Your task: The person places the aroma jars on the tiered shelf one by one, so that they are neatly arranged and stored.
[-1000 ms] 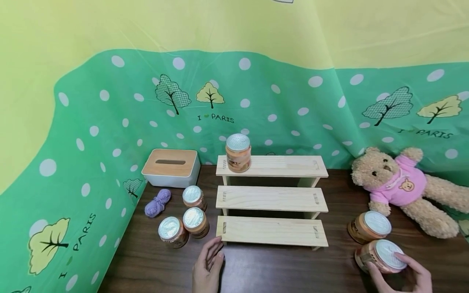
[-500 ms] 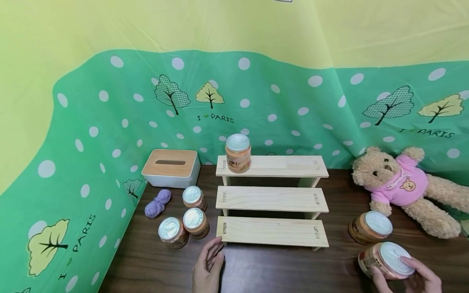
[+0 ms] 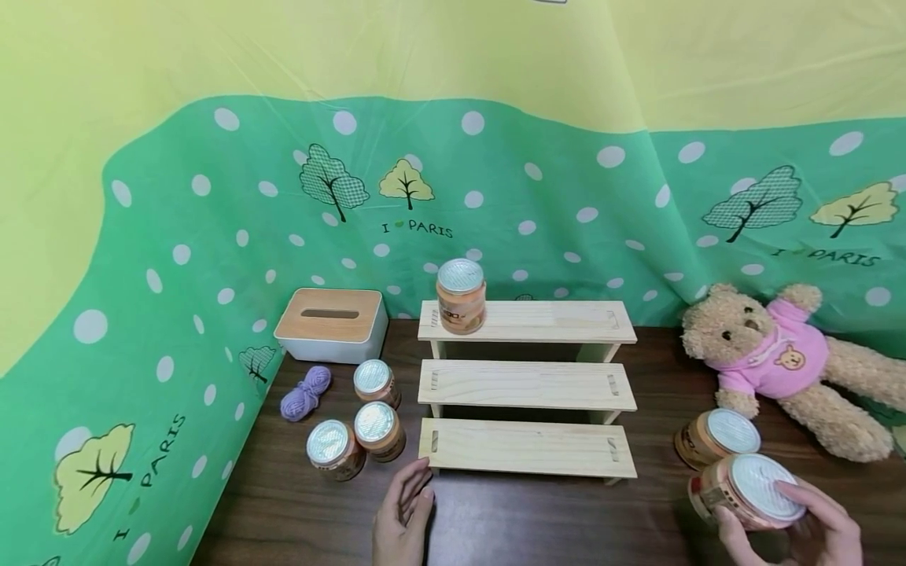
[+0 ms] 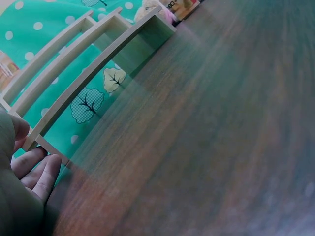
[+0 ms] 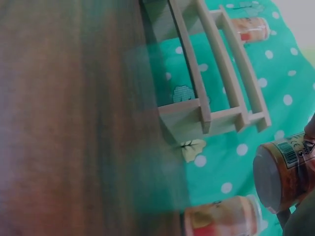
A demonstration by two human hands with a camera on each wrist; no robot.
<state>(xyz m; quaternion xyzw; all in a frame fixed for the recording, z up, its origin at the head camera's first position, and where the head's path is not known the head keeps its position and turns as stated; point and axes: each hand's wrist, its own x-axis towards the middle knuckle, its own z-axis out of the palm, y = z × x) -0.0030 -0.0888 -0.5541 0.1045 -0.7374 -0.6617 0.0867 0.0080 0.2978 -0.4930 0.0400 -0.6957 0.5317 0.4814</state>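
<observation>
Silver-lidded jars (image 3: 379, 431), three, stand lower left in the head view. Left hand (image 3: 401, 519), bottom centre: relaxed, fingers loosely bent, at the lower left corner of the wooden rack (image 3: 527, 446). Lower right: upright jar (image 3: 697, 442); beside it, a raised jar (image 3: 736, 495) gripped in the right hand (image 3: 821, 534).

The counter (image 3: 559, 523) leaves passage between left hand (image 3: 402, 515) and right hand (image 3: 814, 525); behind the held jar (image 3: 743, 491), rear jar (image 3: 711, 440) and bear (image 3: 786, 354) obstruct.

The held jar (image 3: 739, 491) is silver-lidded, the lower cloth (image 3: 555, 189) green (white-dotted).
</observation>
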